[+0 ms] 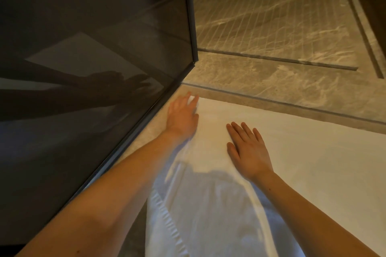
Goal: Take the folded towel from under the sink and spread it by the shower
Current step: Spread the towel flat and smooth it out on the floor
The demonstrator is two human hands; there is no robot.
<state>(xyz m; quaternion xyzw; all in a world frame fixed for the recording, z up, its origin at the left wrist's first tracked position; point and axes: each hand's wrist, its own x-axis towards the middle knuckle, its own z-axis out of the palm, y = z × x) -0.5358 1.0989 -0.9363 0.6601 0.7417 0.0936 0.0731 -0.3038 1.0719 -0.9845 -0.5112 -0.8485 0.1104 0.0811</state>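
A white towel point(302, 152) lies unfolded flat on the floor along the shower threshold point(271, 106). My left hand point(182, 116) rests on its far left corner, blurred, fingers spread and next to the glass panel's base. My right hand point(248, 150) lies palm down on the towel's middle, fingers apart. Neither hand grips the cloth. The towel's near part runs out of view at the bottom edge.
A dark glass shower panel point(94, 69) with a metal frame rises at the left, close to my left arm. Beyond the threshold lies the grooved marble shower floor point(271, 19) with a drain channel point(282, 60).
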